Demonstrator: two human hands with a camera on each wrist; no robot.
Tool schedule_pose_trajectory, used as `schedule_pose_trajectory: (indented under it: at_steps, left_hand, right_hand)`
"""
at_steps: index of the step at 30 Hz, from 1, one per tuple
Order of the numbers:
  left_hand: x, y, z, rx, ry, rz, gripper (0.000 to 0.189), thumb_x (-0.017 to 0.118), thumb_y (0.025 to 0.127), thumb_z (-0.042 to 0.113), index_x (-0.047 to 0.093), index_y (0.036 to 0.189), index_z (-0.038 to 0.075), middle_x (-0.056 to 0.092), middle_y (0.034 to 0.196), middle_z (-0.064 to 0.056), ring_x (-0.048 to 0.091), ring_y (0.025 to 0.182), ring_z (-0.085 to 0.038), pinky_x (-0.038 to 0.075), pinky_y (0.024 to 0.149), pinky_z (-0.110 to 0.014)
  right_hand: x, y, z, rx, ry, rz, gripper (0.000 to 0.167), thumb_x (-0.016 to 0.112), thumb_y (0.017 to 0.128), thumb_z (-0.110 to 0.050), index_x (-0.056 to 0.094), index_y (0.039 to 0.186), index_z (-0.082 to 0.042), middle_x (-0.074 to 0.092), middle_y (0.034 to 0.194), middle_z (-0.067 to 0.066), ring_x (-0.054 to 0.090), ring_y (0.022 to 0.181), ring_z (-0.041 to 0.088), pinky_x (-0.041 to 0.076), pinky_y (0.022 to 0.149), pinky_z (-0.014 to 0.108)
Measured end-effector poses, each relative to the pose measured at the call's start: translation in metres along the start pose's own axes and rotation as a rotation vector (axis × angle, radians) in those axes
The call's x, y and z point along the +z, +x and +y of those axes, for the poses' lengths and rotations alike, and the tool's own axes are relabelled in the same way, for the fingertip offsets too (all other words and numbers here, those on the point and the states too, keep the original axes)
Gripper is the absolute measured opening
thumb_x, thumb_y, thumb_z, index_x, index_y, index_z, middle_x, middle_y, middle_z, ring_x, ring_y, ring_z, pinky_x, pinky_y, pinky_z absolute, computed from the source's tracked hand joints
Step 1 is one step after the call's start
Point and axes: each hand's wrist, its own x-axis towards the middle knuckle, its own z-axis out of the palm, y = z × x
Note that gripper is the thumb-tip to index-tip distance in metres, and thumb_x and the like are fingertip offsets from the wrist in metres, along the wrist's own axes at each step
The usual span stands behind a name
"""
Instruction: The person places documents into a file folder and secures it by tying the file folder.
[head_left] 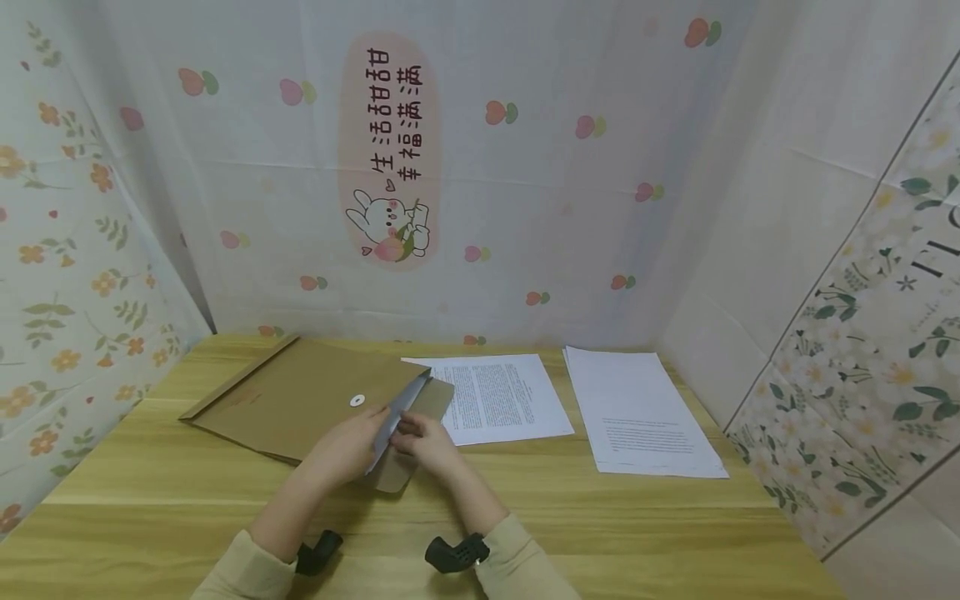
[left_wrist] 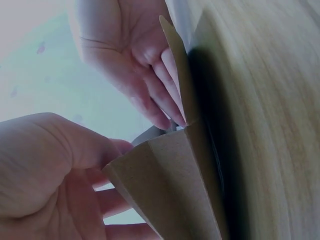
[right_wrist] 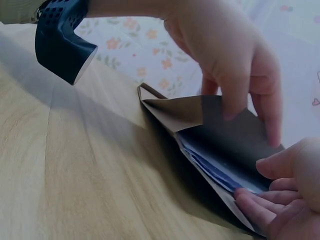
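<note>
A brown kraft paper document envelope [head_left: 300, 396] lies on the left of the table, its mouth held apart toward the right and its flap [head_left: 392, 478] folded outward. My left hand [head_left: 345, 446] pinches the upper edge of the mouth, thumb inside and fingers outside, as the right wrist view shows. At the opening, my right hand [head_left: 435, 450] reaches in with relaxed fingers [right_wrist: 257, 207] touching the lower side near the sheets. Inside the envelope, dark bluish-looking sheets [right_wrist: 215, 170] show in the right wrist view. A white round button [head_left: 357, 400] sits on the envelope's face.
A printed sheet [head_left: 510, 398] lies behind the right hand, partly under the envelope's flap. Farther right is a stack of paper [head_left: 637, 408] with a few printed lines. Patterned white cloth [head_left: 525, 208] hangs behind the wooden table [head_left: 637, 533].
</note>
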Motion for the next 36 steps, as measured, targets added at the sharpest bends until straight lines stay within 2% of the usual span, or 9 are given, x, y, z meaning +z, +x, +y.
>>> schedule_pose_trajectory:
  at_steps: [7,11,16,20,25,29,36]
  left_hand:
    - [0.003,0.001,-0.003,-0.048,-0.034,-0.065,0.049,0.056,0.081,-0.016,0.052,0.130,-0.011,0.043,0.137,-0.032,0.046,0.121,-0.047,0.042,0.094,-0.056]
    - [0.008,0.001,-0.005,-0.063,-0.034,-0.093,0.048,0.054,0.081,-0.015,0.054,0.129,-0.009,0.043,0.136,-0.033,0.044,0.123,-0.048,0.039,0.097,-0.058]
    - [0.015,0.001,-0.001,-0.033,-0.030,-0.119,0.046,0.053,0.082,-0.012,0.054,0.128,-0.008,0.044,0.137,-0.031,0.044,0.123,-0.047,0.038,0.099,-0.057]
    - [0.020,0.002,0.007,0.018,-0.036,-0.109,0.039,0.052,0.089,-0.003,0.056,0.127,-0.007,0.047,0.135,-0.029,0.045,0.123,-0.044,0.037,0.100,-0.055]
    - [0.024,0.005,0.016,0.072,-0.041,-0.081,0.036,0.054,0.092,0.002,0.055,0.127,-0.009,0.049,0.133,-0.028,0.046,0.124,-0.043,0.037,0.102,-0.052]
    - [0.026,0.008,0.027,0.094,-0.108,-0.078,0.037,0.055,0.094,0.007,0.054,0.127,-0.011,0.049,0.133,-0.028,0.045,0.124,-0.042,0.036,0.102,-0.052]
    - [0.034,0.012,0.049,0.090,-0.354,-0.121,0.047,0.051,0.096,0.013,0.044,0.137,-0.007,0.046,0.139,-0.023,0.040,0.130,-0.040,0.032,0.105,-0.053]
  right_hand:
    - [-0.014,-0.001,0.000,0.031,-0.004,0.059,0.042,0.057,0.089,0.006,0.046,0.128,0.018,0.054,0.123,0.033,0.059,0.107,0.041,0.052,0.087,0.039]
    - [-0.025,-0.003,0.000,0.023,-0.013,0.100,0.038,0.056,0.089,0.007,0.048,0.124,0.019,0.056,0.118,0.034,0.060,0.105,0.041,0.053,0.084,0.037]
    - [-0.042,-0.007,-0.001,0.010,-0.069,0.195,0.034,0.057,0.087,0.006,0.054,0.119,0.017,0.062,0.110,0.029,0.063,0.099,0.036,0.054,0.079,0.032]
    - [-0.057,-0.010,0.000,0.017,-0.116,0.259,0.031,0.059,0.086,0.005,0.058,0.115,0.015,0.065,0.106,0.025,0.064,0.097,0.031,0.054,0.079,0.031]
    - [-0.077,-0.016,0.000,0.057,-0.157,0.311,0.030,0.058,0.087,0.004,0.059,0.116,0.013,0.066,0.106,0.022,0.063,0.098,0.030,0.053,0.080,0.033]
    - [-0.093,-0.022,0.000,0.071,-0.196,0.346,0.030,0.057,0.088,0.004,0.059,0.117,0.012,0.065,0.108,0.022,0.063,0.099,0.031,0.053,0.081,0.035]
    - [-0.119,-0.034,-0.002,0.072,-0.270,0.400,0.030,0.055,0.090,0.001,0.059,0.118,0.010,0.064,0.112,0.021,0.061,0.105,0.034,0.051,0.086,0.039]
